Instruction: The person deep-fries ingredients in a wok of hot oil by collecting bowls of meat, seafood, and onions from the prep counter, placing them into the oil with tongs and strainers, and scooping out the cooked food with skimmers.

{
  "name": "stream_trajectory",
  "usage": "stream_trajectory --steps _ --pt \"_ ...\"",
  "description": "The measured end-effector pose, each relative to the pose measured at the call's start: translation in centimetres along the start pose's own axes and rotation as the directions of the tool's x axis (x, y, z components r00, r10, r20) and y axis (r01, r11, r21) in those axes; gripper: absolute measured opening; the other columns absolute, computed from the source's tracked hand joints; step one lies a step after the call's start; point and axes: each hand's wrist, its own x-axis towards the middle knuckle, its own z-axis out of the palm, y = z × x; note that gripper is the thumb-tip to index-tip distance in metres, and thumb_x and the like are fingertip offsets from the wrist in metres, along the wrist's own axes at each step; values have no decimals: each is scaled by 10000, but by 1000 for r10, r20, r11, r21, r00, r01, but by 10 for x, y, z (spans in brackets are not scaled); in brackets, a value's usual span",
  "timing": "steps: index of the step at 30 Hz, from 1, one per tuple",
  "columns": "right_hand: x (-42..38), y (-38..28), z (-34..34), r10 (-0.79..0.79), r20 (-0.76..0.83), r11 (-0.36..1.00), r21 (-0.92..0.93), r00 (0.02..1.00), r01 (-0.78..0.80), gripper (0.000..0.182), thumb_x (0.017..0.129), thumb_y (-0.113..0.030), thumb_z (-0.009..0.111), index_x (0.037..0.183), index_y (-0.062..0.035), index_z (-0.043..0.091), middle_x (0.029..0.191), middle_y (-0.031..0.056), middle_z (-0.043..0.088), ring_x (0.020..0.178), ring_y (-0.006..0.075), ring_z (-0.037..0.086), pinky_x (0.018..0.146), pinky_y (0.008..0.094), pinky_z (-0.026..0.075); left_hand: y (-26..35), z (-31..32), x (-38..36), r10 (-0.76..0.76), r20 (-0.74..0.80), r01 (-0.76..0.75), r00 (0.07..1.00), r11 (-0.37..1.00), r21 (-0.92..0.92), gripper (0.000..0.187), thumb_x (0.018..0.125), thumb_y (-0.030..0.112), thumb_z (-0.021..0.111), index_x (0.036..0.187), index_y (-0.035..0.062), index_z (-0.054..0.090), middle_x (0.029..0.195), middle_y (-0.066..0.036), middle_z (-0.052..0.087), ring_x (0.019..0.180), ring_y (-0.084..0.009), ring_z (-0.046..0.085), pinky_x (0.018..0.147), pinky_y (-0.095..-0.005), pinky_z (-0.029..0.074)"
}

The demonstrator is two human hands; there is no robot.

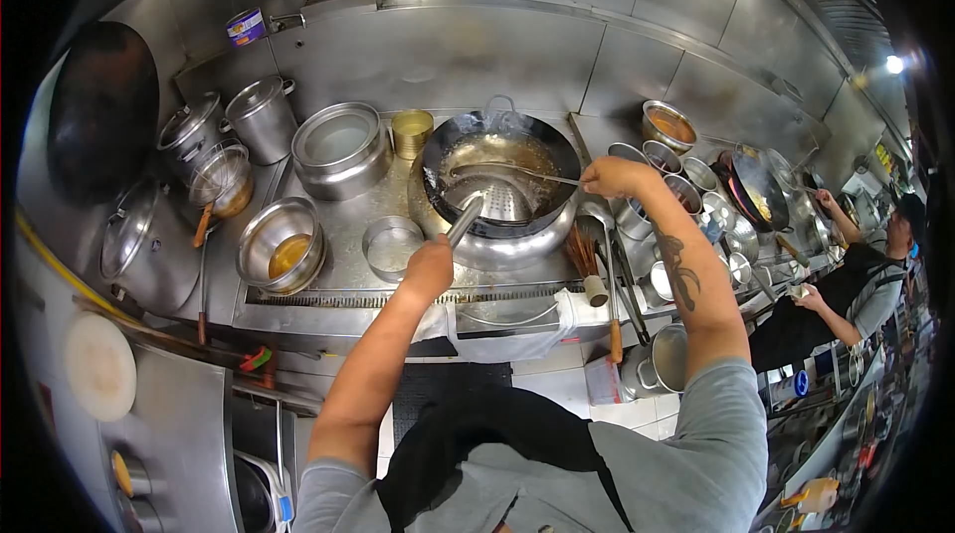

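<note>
My left hand [429, 268] is closed round the handle of a perforated skimmer [495, 201], whose round head lies inside a large black wok [438, 150]. The wok rests on a round steel burner ring [507, 253] and has brownish liquid or residue inside. My right hand [609, 178] grips the handle of a long ladle [517, 171], which reaches leftward across the wok above the skimmer. A yellow tin [412, 133] stands just left of the wok, and a steel ring [393, 247] lies near my left hand.
Left are a large steel pot [341, 147] and a bowl with yellow liquid [282, 245]. A bamboo brush [587, 269] and long-handled tools lie at the right front. Farther right, a co-worker [865, 284] stands by another wok [758, 187].
</note>
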Motion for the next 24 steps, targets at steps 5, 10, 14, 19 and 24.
stream_trajectory --steps 5,10,14,19,24 --pt "16 -2 29 -53 -120 998 -27 991 50 245 875 -194 552 1057 -68 657 673 88 619 482 196 541 466 334 464 2 7 -2 19 -106 2 994 981 196 190 780 34 572 940 -37 498 857 -199 617 758 -307 664 650 -361 552" --pt "0 -7 41 136 -85 976 182 987 -119 254 892 -195 528 1089 -80 639 586 45 563 438 144 510 389 302 415 0 7 -2 32 -82 -11 996 969 248 171 801 47 552 936 -34 485 832 -190 622 745 -306 668 624 -369 555" --pt "-23 8 54 279 -52 860 458 959 -225 193 915 -217 514 973 -74 629 554 15 528 397 97 465 339 261 360 -13 -2 13 2 -47 -2 999 1000 7 169 798 45 531 939 -47 524 840 -244 635 782 -376 654 709 -432 534" --pt "-51 22 73 322 29 641 728 946 -241 196 934 -242 514 925 -59 584 600 19 554 387 82 460 327 236 360 -23 -29 32 -41 61 57 997 957 -284 212 799 118 551 906 -63 578 870 -296 632 837 -417 636 787 -457 486" --pt "-54 35 94 339 169 359 886 925 -294 214 946 -176 475 1103 -33 504 635 37 570 417 99 485 342 245 388 -30 -29 60 -216 436 463 874 643 -610 233 853 225 590 886 -2 552 675 -81 555 559 -170 551 457 -328 432"
